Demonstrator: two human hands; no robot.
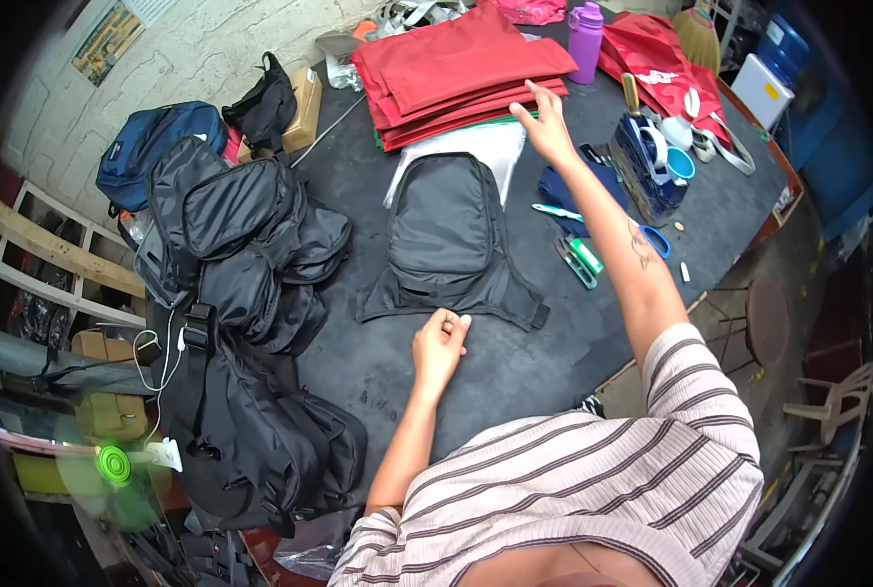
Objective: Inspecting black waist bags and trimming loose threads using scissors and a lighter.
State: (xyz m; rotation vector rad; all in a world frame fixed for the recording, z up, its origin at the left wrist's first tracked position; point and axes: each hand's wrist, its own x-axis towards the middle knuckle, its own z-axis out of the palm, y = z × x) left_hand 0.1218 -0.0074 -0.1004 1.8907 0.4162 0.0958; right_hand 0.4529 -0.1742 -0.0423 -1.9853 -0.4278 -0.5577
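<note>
A black backpack [440, 217] lies flat on the dark table [358, 382] in front of me, its straps or flaps spread at the lower corners. My left hand [438, 344] is closed at the backpack's lower edge, fingers curled; whatever they may hold is hidden. Stretched forward, my right hand [546, 125] has its fingers apart beside a stack of folded red fabric [461, 76]. Clear plastic bags [512, 161] lie under the stack and partly beneath the top of the backpack.
Several black bags [241, 210] are heaped at left, by a blue bag [158, 142]. Toward the right lie a green-and-white stapler-like tool [581, 259], blue-handled scissors [658, 242] and a dark blue organizer [642, 166]. A purple bottle [584, 44] stands behind. A small green fan [114, 467] is lower left.
</note>
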